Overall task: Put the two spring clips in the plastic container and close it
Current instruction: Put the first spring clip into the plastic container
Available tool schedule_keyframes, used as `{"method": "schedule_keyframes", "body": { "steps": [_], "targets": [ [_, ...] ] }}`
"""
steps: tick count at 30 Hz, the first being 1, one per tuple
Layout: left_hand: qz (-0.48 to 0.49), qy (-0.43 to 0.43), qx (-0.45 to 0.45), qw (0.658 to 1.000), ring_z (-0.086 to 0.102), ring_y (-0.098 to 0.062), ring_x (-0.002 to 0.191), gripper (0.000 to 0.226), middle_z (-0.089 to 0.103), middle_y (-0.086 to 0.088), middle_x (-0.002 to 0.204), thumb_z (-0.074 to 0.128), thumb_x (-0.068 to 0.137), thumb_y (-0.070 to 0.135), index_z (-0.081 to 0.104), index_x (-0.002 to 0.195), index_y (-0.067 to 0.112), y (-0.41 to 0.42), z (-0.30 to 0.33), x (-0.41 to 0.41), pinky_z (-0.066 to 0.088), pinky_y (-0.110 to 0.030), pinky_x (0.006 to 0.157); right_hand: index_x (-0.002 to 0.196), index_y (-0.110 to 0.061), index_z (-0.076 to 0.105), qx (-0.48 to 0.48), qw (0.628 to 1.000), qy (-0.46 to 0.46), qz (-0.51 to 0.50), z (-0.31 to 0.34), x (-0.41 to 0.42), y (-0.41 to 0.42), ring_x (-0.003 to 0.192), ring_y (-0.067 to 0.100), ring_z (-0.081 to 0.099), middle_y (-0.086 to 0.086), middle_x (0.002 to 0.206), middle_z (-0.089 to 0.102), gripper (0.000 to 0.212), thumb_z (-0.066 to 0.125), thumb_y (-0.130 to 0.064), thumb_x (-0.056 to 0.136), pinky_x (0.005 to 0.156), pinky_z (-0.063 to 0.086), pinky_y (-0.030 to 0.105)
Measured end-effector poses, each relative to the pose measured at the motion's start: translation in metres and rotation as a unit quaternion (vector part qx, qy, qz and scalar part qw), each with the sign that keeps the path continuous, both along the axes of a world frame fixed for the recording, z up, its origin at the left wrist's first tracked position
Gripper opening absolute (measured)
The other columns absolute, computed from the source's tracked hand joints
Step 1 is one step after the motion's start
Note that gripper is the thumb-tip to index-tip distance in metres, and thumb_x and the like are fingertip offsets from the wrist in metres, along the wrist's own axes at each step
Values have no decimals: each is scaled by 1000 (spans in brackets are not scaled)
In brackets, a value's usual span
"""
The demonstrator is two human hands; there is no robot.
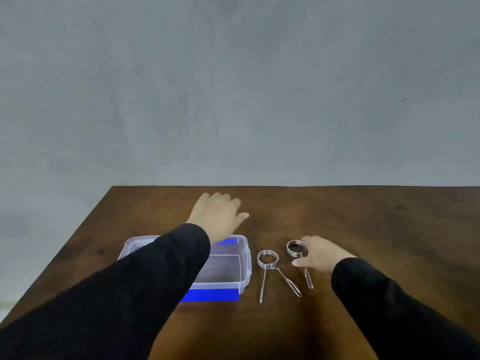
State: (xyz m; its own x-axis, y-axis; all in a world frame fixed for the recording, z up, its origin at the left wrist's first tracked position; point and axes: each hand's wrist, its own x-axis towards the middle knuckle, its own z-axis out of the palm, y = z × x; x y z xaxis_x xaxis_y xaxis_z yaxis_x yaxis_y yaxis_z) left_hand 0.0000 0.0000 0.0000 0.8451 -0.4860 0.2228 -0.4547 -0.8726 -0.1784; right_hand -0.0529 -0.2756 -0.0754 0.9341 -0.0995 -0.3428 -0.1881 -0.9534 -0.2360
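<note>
A clear plastic container (242, 266) with blue latches at its front and back stands on the wooden table (389, 224); my left sleeve covers much of it, and I cannot tell whether a lid is on. My left hand (218, 214) reaches past its far edge, palm down, fingers bent, holding nothing. Two metal spring clips lie to the right of the container. The left clip (268, 259) lies free, its two handles pointing toward me. My right hand (318, 254) pinches the right clip (296, 247) just below its coil, which still rests on the table.
A grey wall rises behind the table's far edge. The table's left edge runs diagonally close to the container. Bare wood extends to the right of my right hand and in front of the clips.
</note>
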Motion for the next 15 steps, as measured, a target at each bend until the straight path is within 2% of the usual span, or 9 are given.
{"method": "schedule_keyframes", "body": {
  "steps": [3,6,11,13,15],
  "targets": [
    [3,12,-4,1000,60,-24,89,49,67,0,95,29,98,54,63,108,20,7,-17,2,44,-40,79,151,-14,35,-5,1000,13,-23,-13,-2,0,127,25,54,9,145,50,82,72,-47,86,101,47,35],
    [20,41,-26,999,62,-23,97,50,70,0,106,30,98,55,64,114,21,19,-27,4,48,-41,85,155,-14,28,-8,999,-6,-44,-26,0,2,137,27,47,12,155,41,85,73,-39,88,108,43,37],
    [61,42,-119,990,61,-25,110,47,68,-3,121,36,100,50,61,124,18,58,-31,10,47,-42,92,153,-13,35,3,996,-53,-73,-40,8,4,141,27,42,13,156,41,75,71,-32,91,113,40,38],
    [84,50,-151,984,59,-25,114,48,66,-4,126,37,101,48,60,128,16,82,-36,11,46,-43,94,143,-13,49,5,995,-71,-64,-38,10,8,131,27,53,13,144,55,58,69,-31,91,106,46,39],
    [112,59,-193,973,59,-25,115,48,64,-5,129,36,101,46,59,130,15,110,-49,10,46,-43,96,128,-14,60,18,992,-110,-52,-29,14,15,112,27,63,9,120,66,42,68,-30,91,95,53,40]
  ]
}}
